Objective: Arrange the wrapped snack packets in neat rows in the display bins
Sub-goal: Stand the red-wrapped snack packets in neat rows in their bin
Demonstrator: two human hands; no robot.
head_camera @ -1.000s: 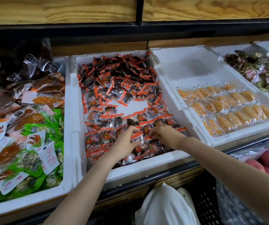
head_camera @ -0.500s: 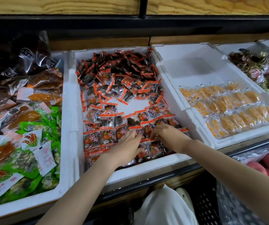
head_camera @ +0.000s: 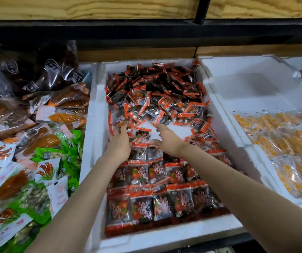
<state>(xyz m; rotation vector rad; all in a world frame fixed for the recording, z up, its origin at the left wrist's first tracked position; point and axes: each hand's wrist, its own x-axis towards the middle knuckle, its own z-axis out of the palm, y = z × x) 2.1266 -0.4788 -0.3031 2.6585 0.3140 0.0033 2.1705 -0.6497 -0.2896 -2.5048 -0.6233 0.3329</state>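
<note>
Head view: your left grip (head_camera: 118,143) and right grip (head_camera: 166,141) lie flat-fingered, empty, against loose snack packets (head_camera: 157,99); likely light, slippery, so pinch the crimped ends.

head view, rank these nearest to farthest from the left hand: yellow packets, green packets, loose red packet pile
1. loose red packet pile, at the left hand's fingertips, middle bin
2. green packets, left bin
3. yellow packets, right bin

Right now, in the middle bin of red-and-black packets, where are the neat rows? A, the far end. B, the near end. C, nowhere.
B: the neat rows lie at the near end of the middle bin, while a loose heap fills the far end.
</note>
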